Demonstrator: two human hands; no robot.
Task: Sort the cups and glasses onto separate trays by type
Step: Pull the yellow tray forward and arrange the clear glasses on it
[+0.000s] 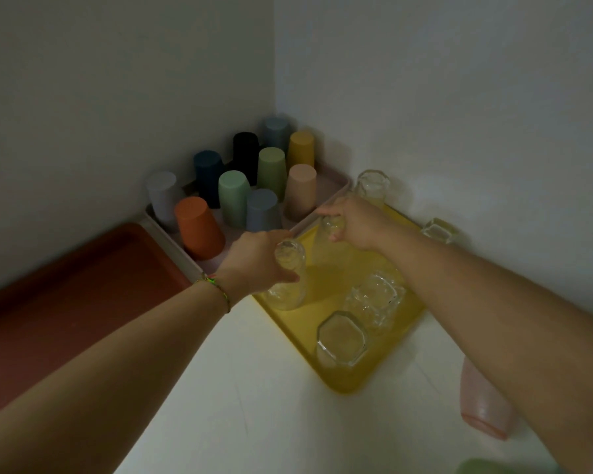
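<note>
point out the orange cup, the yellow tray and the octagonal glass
orange cup (199, 227), head view, its side wall
yellow tray (339, 379), head view, bare near corner
octagonal glass (342, 338), head view, its top face

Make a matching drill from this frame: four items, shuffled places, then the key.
Items
1. orange cup
2. octagonal glass
3. pink cup
4. tall glass

Places
A. gripped by the left hand
B. on the counter, off every tray
C. standing free on the yellow tray
D. upside down on the pale tray

Pairs: 1-D, 2-C, 3-B, 4-A
</note>
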